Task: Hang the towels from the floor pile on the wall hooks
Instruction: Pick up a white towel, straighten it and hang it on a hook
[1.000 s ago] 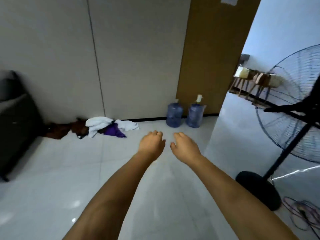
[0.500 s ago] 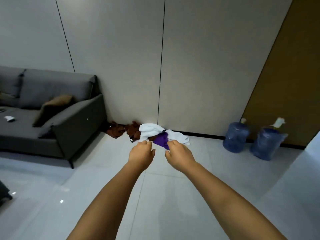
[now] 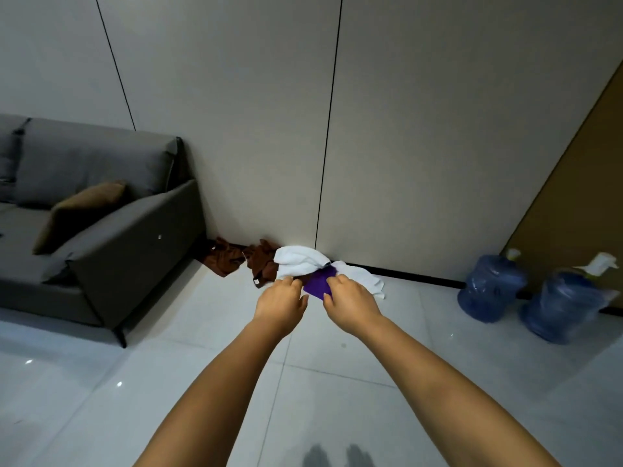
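Towels [image 3: 296, 264], soft and crumpled, white, purple, brown, heaped against wall.

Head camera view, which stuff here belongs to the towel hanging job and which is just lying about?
Part of the job:
crumpled white towel
purple towel
crumpled brown towels
left hand, right hand, both stretched toward the pile, empty as far as shows

Just lying about:
grey fabric sofa
brown cushion
two blue plastic water jugs
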